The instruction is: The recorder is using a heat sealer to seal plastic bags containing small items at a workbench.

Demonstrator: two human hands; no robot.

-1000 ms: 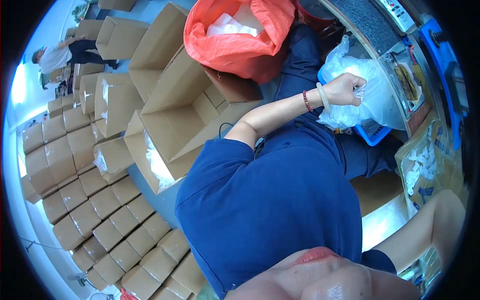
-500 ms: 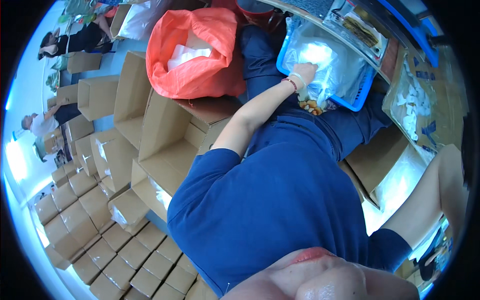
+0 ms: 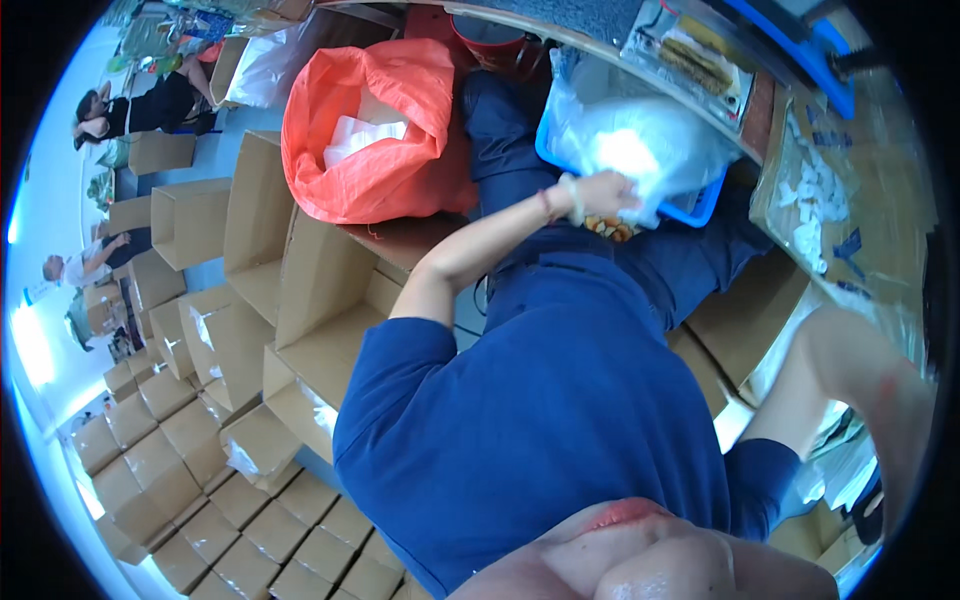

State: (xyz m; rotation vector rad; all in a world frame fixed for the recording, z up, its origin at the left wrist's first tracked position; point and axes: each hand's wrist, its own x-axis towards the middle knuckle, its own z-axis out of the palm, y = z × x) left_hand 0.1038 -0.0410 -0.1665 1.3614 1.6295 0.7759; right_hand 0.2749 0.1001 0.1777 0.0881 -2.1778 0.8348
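My left hand (image 3: 606, 193), with bands at its wrist, is closed on the near edge of a clear plastic bag (image 3: 690, 145). The bag puffs up over a blue plastic basket (image 3: 697, 212) resting across my thighs. What lies under the glossy plastic cannot be made out. Just below the hand, a brown-and-cream patterned item (image 3: 610, 230) shows on my lap. My right arm (image 3: 835, 360) is bent at the elbow out to the right, and its hand is beyond the picture's dark rim.
An orange-red woven sack (image 3: 440, 165) holding white pieces stands left of my knee. Open cardboard boxes (image 3: 330, 270) and rows of cartons (image 3: 190, 430) fill the left. A worktop (image 3: 560, 22) edges the far side, a taped carton (image 3: 880, 200) the right. Two people are at the far left.
My left hand has drawn toward me, and the plastic bag now bulges higher and spreads over more of the basket. My right elbow has shifted left. The whole view has tilted slightly.
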